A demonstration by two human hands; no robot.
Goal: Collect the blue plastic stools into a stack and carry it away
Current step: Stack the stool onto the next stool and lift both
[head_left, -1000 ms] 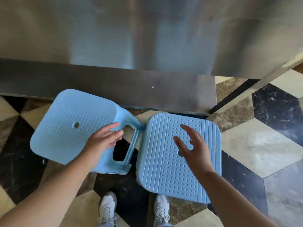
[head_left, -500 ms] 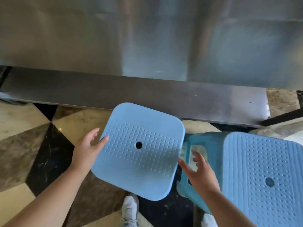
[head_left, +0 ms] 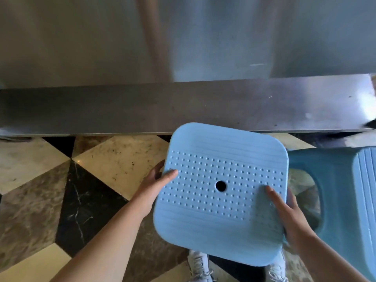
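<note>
I hold a blue plastic stool (head_left: pixel 220 192) in front of me with both hands, its square seat facing up at me, the round hole in the middle and the rows of raised dots plain to see. My left hand (head_left: pixel 156 184) grips the seat's edge at nine o'clock: the thumb lies flat on top among the dots and the other fingers curl under the rim, out of sight. My right hand (head_left: pixel 289 216) grips the opposite edge at about four o'clock, thumb pressed on the seat top, fingers wrapped around and below the rim. Both grips are closed on this one stool, and its seat is tilted a little, the far edge sitting toward twelve o'clock.

A second blue stool (head_left: pixel 343 202) lies at three o'clock, tipped on its side on the floor, with one side panel and its arched cutout turned toward me and its ribbed seat facing off to the right edge of the view. It sits just beside the stool in my hands; I cannot tell whether the two touch.

Below is a patterned stone floor (head_left: pixel 85 180) of cream, brown and black tiles. At twelve o'clock runs a brushed metal panel (head_left: pixel 183 58) with a darker metal kick strip (head_left: pixel 142 110) along its base. My white sneakers (head_left: pixel 200 265) show at six o'clock, partly hidden under the held seat.
</note>
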